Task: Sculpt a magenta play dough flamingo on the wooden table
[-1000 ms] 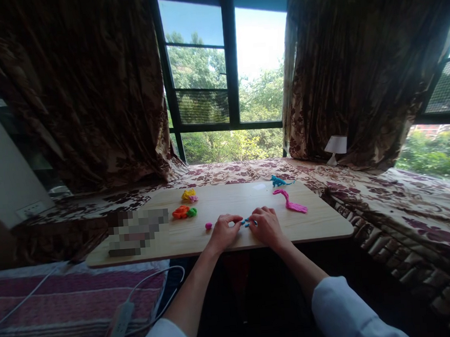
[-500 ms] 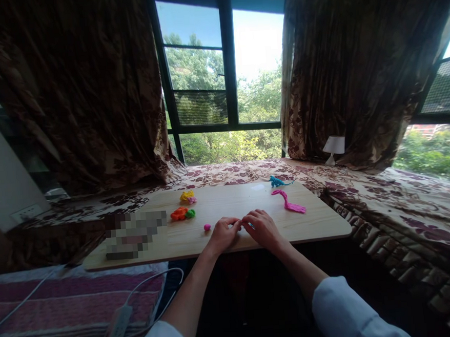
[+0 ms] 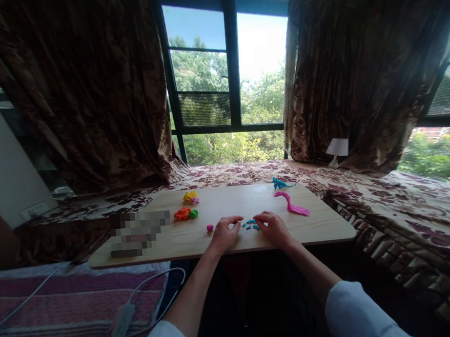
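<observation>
Several small blue pieces (image 3: 251,225) lie on the pale wooden table (image 3: 157,250) between my two hands. My left hand (image 3: 227,231) rests at their left, thumb and fingers apart with nothing between them. At their right is my right hand (image 3: 271,227), its fingertips beside the pieces; whether it pinches one is too small to tell. A pink ball (image 3: 209,228) sits just left of my left hand. Farther right lie a long pink shape (image 3: 298,210) and a blue animal-like figure (image 3: 282,183).
Orange (image 3: 182,214) and green lumps (image 3: 193,214) lie at the table's left, with a yellow lump (image 3: 190,196) behind them. A blurred-out object (image 3: 137,236) is farther left. A white lamp (image 3: 337,148) stands behind at the right; a power strip (image 3: 120,324) is at lower left.
My hands have moved apart, and the blue pieces between them now show. The whole view has shifted slightly.
</observation>
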The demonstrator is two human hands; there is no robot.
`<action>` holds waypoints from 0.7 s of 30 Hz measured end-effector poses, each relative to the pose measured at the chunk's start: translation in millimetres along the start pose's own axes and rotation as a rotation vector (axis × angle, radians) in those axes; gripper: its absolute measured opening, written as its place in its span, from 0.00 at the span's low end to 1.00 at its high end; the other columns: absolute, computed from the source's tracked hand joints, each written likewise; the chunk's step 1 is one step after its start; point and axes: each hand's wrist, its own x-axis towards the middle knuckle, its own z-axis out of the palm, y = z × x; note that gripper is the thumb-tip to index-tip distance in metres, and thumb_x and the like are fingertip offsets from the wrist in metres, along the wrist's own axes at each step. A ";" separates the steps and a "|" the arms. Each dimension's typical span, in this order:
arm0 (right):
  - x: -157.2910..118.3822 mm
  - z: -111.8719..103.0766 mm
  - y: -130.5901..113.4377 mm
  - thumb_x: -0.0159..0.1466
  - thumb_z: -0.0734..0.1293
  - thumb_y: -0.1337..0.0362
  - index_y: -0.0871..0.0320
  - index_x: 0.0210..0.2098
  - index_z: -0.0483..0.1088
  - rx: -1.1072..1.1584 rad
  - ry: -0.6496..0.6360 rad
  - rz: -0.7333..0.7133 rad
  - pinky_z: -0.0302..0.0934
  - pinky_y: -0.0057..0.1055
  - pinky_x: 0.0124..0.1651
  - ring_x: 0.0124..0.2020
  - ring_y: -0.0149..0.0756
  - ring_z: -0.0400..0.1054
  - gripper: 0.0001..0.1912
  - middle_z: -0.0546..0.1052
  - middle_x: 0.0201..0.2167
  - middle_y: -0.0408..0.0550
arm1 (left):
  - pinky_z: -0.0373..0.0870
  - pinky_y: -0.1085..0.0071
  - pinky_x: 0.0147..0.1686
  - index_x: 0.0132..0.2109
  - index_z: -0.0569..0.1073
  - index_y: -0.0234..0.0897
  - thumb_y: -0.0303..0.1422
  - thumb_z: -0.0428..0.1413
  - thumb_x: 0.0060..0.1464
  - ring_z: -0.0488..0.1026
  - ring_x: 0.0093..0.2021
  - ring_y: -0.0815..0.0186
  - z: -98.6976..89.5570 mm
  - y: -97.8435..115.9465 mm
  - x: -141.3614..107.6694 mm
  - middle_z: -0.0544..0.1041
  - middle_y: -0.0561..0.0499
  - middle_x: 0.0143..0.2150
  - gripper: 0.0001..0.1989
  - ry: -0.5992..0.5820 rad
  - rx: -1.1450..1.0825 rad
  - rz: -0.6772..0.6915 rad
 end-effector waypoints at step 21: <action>-76.8 -37.8 -10.3 0.59 0.60 0.56 0.63 0.56 0.58 -0.447 -0.150 -0.111 0.44 0.42 0.59 0.58 0.43 0.52 0.29 0.61 0.56 0.56 | 0.64 0.70 0.45 0.35 0.75 0.38 0.34 0.47 0.49 0.71 0.40 0.65 2.5 -9.2 1.4 0.77 0.52 0.36 0.12 0.024 0.038 -0.041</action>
